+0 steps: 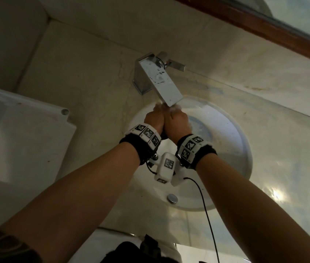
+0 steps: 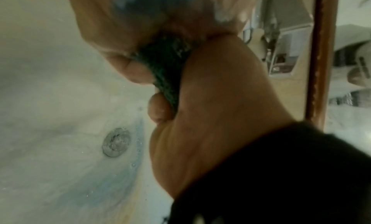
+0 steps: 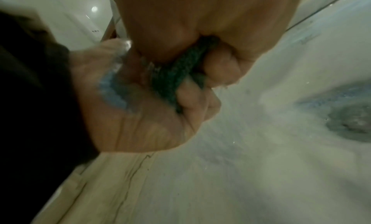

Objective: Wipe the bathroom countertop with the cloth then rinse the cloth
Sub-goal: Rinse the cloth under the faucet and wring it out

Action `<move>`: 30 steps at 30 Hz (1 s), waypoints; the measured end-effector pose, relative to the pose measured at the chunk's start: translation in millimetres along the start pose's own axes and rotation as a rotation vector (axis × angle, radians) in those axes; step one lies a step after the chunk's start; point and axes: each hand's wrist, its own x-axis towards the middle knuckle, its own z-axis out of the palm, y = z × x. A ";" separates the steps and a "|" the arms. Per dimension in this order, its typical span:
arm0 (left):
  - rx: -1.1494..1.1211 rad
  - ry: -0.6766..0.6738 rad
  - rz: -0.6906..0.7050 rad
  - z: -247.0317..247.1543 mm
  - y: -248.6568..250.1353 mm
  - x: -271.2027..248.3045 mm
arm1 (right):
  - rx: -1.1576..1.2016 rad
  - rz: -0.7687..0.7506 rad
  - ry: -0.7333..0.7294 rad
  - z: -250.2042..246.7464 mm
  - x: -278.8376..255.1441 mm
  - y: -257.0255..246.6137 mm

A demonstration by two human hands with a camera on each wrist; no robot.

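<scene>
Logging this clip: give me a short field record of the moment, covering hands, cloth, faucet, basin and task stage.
left hand: curled round the cloth, pressed against the other hand
right hand: also grips the cloth
cloth: dark green, bunched between both fists, mostly hidden
faucet: square chrome spout, its end right above the hands
basin: white, round, with bluish foamy water; drain visible
countertop: pale marble around the basin
stage: rinsing, seemingly wringing the cloth

Chrome faucet [image 1: 157, 80] behind white basin [image 1: 244, 149], wood-framed mirror [image 1: 264, 25], toilet tank lid [image 1: 23, 133] beside.
</scene>
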 end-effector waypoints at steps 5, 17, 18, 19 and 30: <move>0.024 0.113 -0.058 -2.8 3.6 -4.0 | -0.109 0.065 -0.058 1.9 15.4 -12.3; -0.236 0.016 0.008 -25.3 4.4 -11.5 | 0.415 0.311 0.096 -20.8 12.1 25.5; -0.267 -0.016 0.013 -26.2 3.6 -13.8 | 0.491 0.309 0.041 -20.2 8.9 26.2; -0.309 -0.073 0.015 -25.5 3.4 -17.2 | 0.578 0.297 -0.031 -18.0 7.3 26.7; -0.611 -0.286 -0.218 -37.2 2.8 -27.4 | 0.559 0.002 0.107 -14.0 -11.7 9.5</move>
